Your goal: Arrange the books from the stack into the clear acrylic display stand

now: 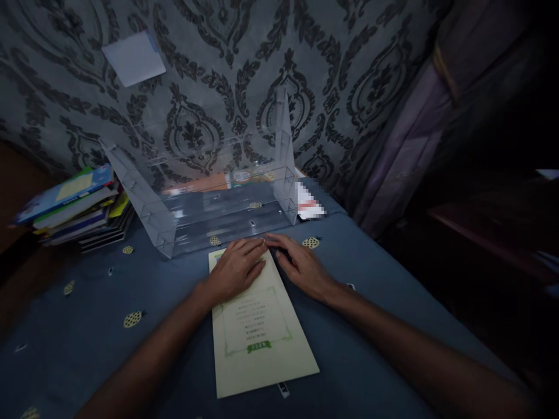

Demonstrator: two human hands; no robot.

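Note:
A pale cream booklet (pixel 257 372) with a green-framed block of print lies on the blue patterned cloth, its print upside down to me. My left hand (pixel 238 269) rests flat across its far part, fingers stretched out together. At the booklet's far right corner is my right hand (pixel 301 269), thumb apart from the slightly bent fingers. Its fingertips meet those of my left hand there; whether they touch the booklet is hard to tell. Just beyond both hands stands a clear acrylic rack (pixel 159 227) with tilted side panels and see-through shelves.
On the left is an untidy stack of books (pixel 78 203). More printed items (pixel 196 185) lie behind the rack, and a blurred-out white item (pixel 309 201) is at its right. A white sheet (pixel 135 58) is on the patterned wall. A tied curtain (pixel 406 139) hangs at right.

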